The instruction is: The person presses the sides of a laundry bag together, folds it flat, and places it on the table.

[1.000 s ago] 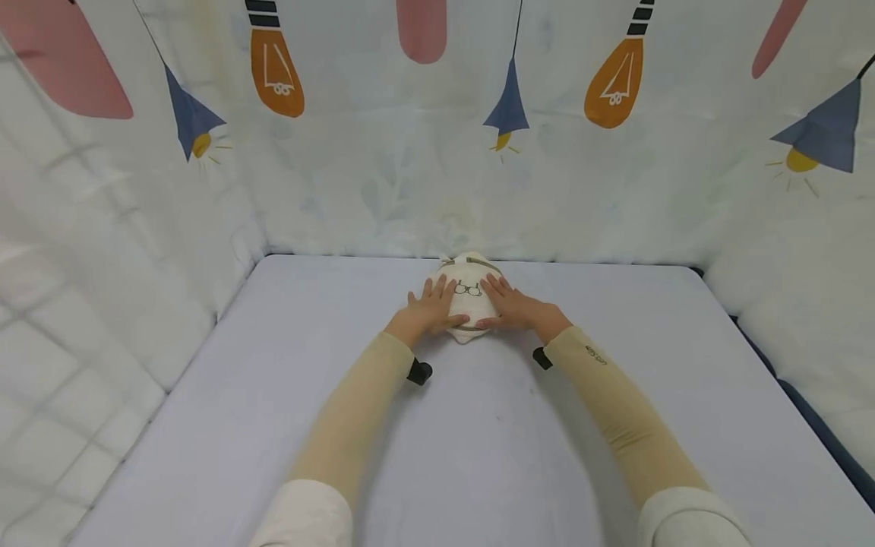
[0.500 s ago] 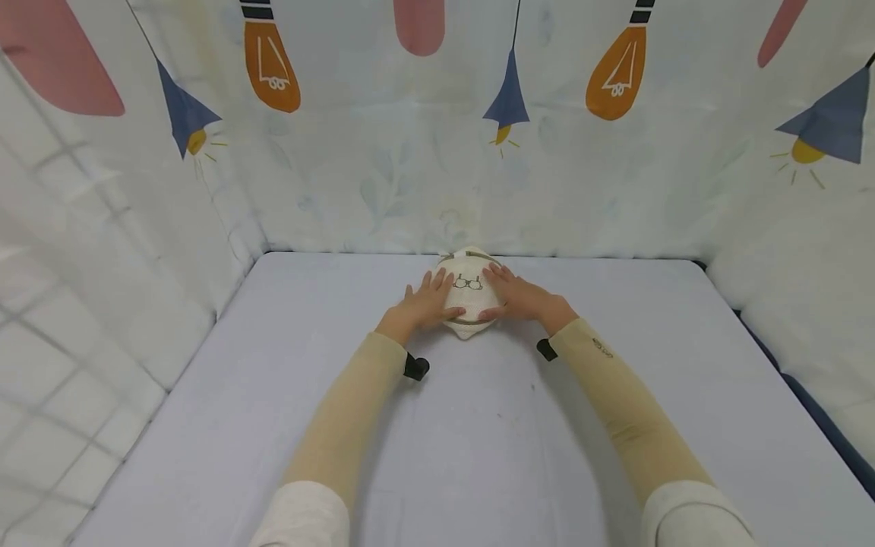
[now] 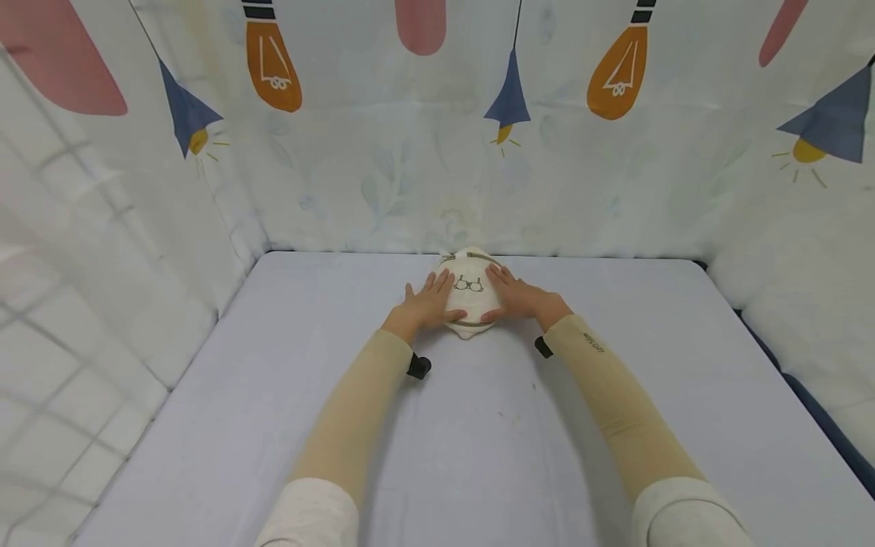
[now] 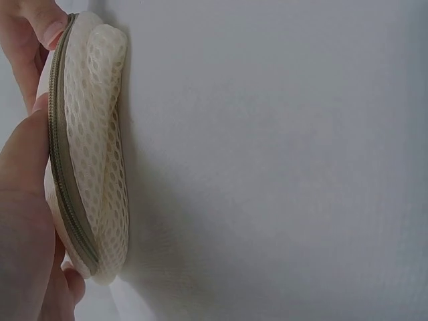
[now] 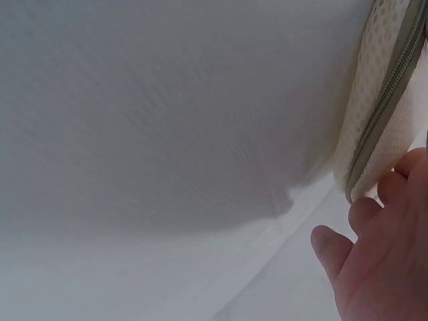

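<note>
A small cream zippered mesh bag (image 3: 470,301), printed with a pair of glasses, lies at the table's far edge. My left hand (image 3: 422,307) rests on its left side, fingers spread and pointing away from me. On the opposite side my right hand (image 3: 517,298) lies with fingers extended along the bag's edge. Both thumbs reach toward the bag's near end, apart from each other. Honeycomb mesh (image 4: 100,140) and a greenish zipper (image 4: 56,154) show in the left wrist view. In the right wrist view, fingers (image 5: 366,215) are beside the zipper edge; part of that hand is cut off.
A white-covered table (image 3: 472,456) spreads beneath both arms. Fabric with printed lamps and bulbs (image 3: 424,152) rises directly behind the bag. A gridded white curtain (image 3: 68,365) stands along the left. Dark wrist cameras (image 3: 419,368) sit under the sleeves.
The head view has tilted slightly. Both hands stay on the bag, with the right thumb drawn slightly toward the bag's right side. Lettering on the right sleeve has turned a little.
</note>
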Motion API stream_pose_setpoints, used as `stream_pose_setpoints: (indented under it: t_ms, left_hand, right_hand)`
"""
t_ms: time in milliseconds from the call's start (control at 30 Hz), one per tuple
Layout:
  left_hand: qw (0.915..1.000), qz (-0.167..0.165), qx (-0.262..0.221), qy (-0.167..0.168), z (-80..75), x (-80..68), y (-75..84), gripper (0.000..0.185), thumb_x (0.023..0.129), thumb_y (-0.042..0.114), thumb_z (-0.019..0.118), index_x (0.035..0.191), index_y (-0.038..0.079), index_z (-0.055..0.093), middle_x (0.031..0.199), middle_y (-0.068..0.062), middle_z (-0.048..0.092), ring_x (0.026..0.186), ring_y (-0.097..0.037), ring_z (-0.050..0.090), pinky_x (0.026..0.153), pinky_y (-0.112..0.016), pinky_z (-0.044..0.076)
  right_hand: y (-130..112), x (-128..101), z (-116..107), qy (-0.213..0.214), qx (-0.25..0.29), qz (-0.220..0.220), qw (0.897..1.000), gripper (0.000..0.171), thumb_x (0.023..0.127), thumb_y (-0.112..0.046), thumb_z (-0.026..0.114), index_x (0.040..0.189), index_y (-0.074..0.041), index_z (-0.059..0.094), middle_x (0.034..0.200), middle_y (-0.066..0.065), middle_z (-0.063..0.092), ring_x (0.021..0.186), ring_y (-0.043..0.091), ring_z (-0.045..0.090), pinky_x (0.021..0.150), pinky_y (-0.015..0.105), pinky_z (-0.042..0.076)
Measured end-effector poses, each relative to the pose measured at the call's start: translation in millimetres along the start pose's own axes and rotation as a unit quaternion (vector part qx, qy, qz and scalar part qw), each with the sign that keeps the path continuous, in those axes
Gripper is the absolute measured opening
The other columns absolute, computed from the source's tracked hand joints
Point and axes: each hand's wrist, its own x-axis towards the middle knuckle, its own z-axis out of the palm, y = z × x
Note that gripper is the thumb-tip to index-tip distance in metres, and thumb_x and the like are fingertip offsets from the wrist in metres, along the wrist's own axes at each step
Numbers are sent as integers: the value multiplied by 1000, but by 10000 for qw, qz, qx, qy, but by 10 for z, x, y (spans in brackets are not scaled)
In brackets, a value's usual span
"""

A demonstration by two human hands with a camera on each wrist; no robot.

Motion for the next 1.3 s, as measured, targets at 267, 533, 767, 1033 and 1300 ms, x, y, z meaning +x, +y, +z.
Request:
stream_pose_setpoints:
  t_ms: [267,533,767,1033,1300]
  left_hand:
    - [9999,-32,128,-94,40,9,31,93,104,62,42,165,10,-6,171,-5,-13,156,-30,-10,119,-68,3]
    - [9990,-40,389,-200,5,-18,74,91,105,63,36,164,10,-7,171,-6,-14,156,-31,-11,120,-66,5]
    - [9990,-23,267,-354,-42,-43,85,91,105,63,35,164,10,-8,171,-6,-15,155,-31,-13,120,-64,5]
    - [9987,-28,463,-211,-25,-5,43,91,105,63,35,164,9,-8,171,-7,-13,156,-31,-10,121,-64,4]
    - [9996,44,214,-164,-69,-38,27,90,105,61,39,165,9,-4,171,-8,-10,156,-32,-7,120,-66,5]
  right_hand:
    - [43,32,74,-37,-48,97,9999,110,100,-51,63,160,3,-11,169,18,-15,154,37,-12,122,59,8]
    - [98,35,109,-68,-347,121,9993,109,101,-56,57,160,1,-14,169,17,-17,154,37,-13,122,62,6]
    - [65,-10,76,-129,-177,91,9997,108,101,-54,59,160,1,-13,169,17,-17,154,36,-14,121,62,4]
    - [30,18,48,-161,-456,95,9988,107,102,-55,55,159,4,-14,168,20,-17,154,38,-12,123,57,5]
    - [9,-51,87,10,-127,23,9999,103,103,-54,54,160,3,-11,168,19,-16,154,37,-13,123,55,3]
